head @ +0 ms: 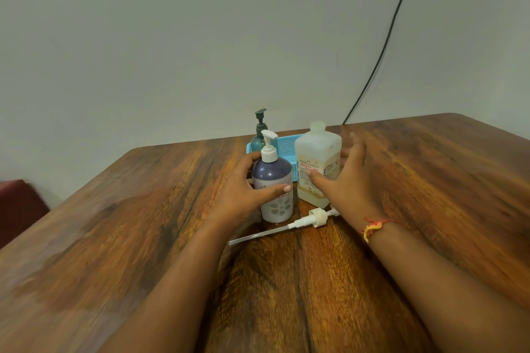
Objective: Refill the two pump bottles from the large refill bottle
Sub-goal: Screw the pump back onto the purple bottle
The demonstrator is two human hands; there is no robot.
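Note:
A purple pump bottle with a white pump stands upright at the table's middle. My left hand grips its body, thumb across the front label. To its right stands the large translucent refill bottle, capless, holding pale liquid. My right hand is spread beside the refill bottle: the thumb touches its front and the straight fingers reach past its right side. A teal pump bottle stands behind, in a blue basket. In front of the bottles a loose white pump with its long tube lies on the table.
The brown wooden table stretches wide on both sides and toward me. A black cable runs down the wall to the table's back edge. A dark red seat shows at the far left.

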